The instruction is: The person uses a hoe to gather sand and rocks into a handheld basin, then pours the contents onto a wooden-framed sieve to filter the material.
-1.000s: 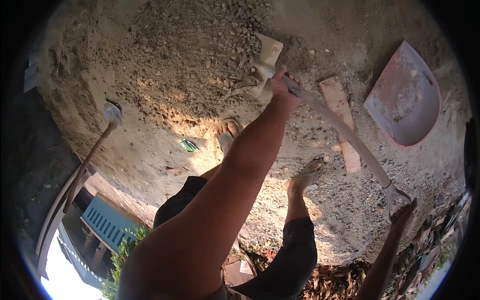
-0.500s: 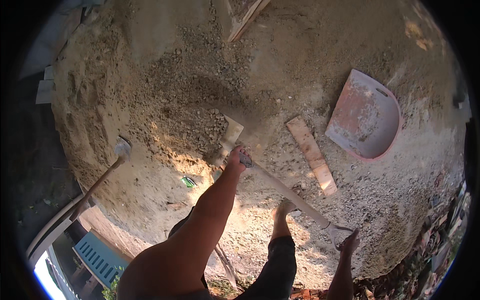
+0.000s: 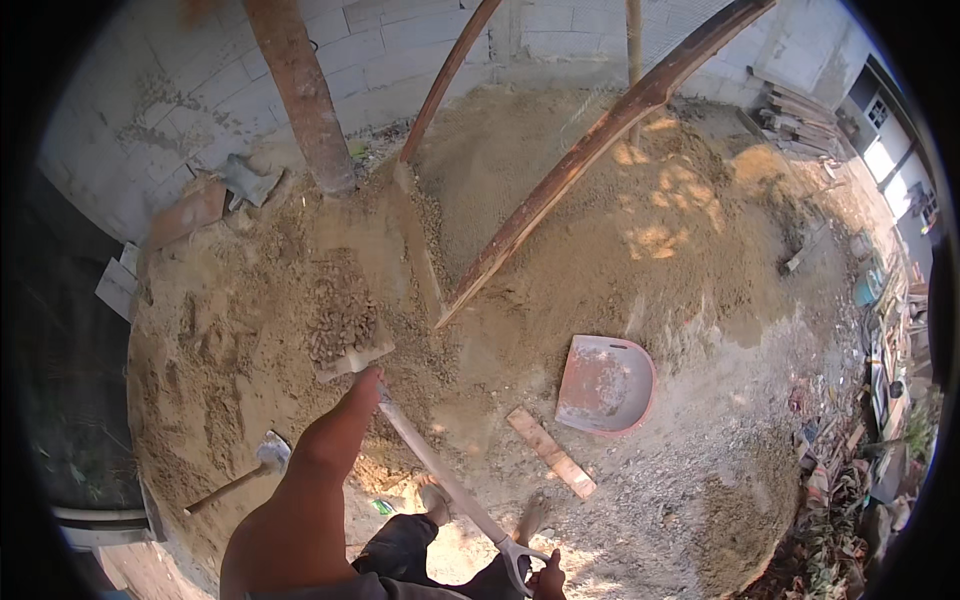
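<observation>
Head view shows the shovel [image 3: 448,478] left of the pink basin [image 3: 625,395], the left hand [image 3: 368,388] wrapped round the shovel's lower shaft and the right hand [image 3: 549,577] gripping its D-shaped handle [image 3: 512,549], sensible holds for something probably stiff and blade-heavy once loaded.

Two hands [image 3: 368,385], one D-handled shovel [image 3: 447,476], one bladed long-handled tool [image 3: 271,452], one pink scoop [image 3: 608,385], one short plank [image 3: 550,453], four wooden poles [image 3: 556,200].

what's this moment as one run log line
left hand: grips shovel near blade | right hand: grips end handle | blade: at gravel | pink pan: beside plank
</observation>
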{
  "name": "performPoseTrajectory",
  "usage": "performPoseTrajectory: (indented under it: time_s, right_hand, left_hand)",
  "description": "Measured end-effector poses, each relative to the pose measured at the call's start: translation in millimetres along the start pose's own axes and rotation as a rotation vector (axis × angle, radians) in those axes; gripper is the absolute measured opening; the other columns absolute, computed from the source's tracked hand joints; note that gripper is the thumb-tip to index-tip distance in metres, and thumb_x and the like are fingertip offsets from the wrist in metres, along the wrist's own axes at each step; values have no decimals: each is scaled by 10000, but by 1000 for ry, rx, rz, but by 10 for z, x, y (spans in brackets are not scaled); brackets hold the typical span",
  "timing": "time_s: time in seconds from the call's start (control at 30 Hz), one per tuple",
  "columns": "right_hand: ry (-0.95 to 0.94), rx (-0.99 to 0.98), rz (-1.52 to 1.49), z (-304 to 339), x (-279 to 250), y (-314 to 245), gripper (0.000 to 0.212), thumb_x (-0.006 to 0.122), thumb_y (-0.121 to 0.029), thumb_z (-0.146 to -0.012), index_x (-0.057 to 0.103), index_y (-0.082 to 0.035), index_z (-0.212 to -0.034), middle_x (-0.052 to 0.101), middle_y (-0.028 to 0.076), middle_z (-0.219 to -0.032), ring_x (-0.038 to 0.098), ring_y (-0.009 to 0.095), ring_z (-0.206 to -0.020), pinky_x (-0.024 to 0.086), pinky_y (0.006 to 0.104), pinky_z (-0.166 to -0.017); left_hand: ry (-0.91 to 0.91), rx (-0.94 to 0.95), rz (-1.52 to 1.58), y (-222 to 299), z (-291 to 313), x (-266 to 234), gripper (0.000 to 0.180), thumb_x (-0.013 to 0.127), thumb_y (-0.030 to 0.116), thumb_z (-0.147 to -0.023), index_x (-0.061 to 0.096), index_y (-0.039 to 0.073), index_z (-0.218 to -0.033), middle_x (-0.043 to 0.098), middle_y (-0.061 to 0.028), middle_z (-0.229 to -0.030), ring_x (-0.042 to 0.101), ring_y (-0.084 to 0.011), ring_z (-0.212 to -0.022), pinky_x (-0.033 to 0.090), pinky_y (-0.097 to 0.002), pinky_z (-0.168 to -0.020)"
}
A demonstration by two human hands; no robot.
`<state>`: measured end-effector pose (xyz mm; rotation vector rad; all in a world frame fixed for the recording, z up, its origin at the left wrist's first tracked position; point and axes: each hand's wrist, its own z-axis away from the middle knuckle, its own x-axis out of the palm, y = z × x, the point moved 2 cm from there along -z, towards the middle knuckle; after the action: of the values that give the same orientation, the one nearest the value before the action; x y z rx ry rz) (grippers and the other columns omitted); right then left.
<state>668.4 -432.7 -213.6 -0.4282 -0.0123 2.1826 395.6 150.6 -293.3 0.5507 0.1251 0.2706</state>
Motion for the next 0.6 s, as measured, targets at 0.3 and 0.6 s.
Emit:
performPoseTrajectory:
  time_s: [0.3, 0.6]
  right_hand:
    - [-1150, -136, 9, 1255, 2464, -791, 317, 471, -397, -963, 518, -86, -922, 488, 50, -677, 511, 159, -521, 432, 289, -416]
    - [-458, -444, 612, 1159, 1578, -1237, 891, 466, -781, -794, 656, 50, -1055, 667, 151, -888, 653, 269, -789, 511, 350, -670]
  left_hand:
    - [-279, 1010, -333, 4132, 3735, 2055, 560, 752, 155, -747, 488, -107, -1165, 550, -232, -1151, 582, -344, -993, 478, -483, -809]
    - [-712, 913, 93, 3432, 4306, 297, 291, 706, 117, -795, 520, 17, -996, 550, -69, -858, 571, -170, -638, 504, -344, -517]
